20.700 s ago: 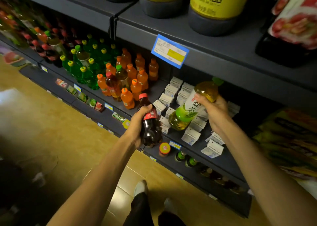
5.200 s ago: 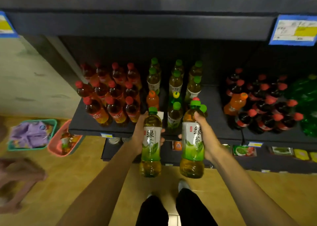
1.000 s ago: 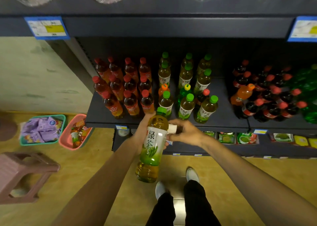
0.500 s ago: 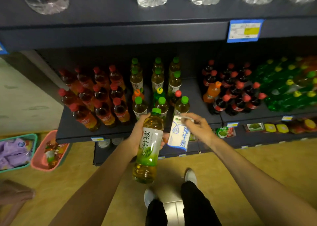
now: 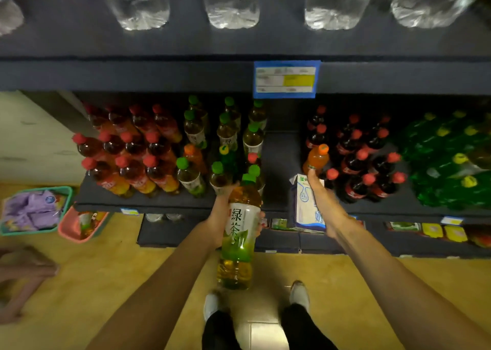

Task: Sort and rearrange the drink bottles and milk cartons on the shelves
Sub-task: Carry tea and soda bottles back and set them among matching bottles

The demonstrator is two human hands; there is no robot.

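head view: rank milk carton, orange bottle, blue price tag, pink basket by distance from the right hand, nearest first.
1. milk carton: held by the right hand.
2. orange bottle: at the fingertips, just behind.
3. blue price tag: upper shelf edge, above.
4. pink basket: floor, far left.

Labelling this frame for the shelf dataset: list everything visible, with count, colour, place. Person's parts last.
green tea bottle: 1, green cap, held in front of shelf edge
milk carton: 1, white and blue, at shelf front, centre gap
red-cap tea bottles: a dozen or more, amber, shelf left
green-cap bottles: about ten, shelf centre
orange bottles: 2, orange caps, among the centre and cola groups
cola bottles: many, dark with red caps, right of gap
green bottles: many, yellow caps, far right
water bottles: several, clear, top shelf
price tag: 1, blue, upper shelf edge
baskets: 2, teal and pink, floor left
left hand: grips green tea bottle
right hand: on milk carton
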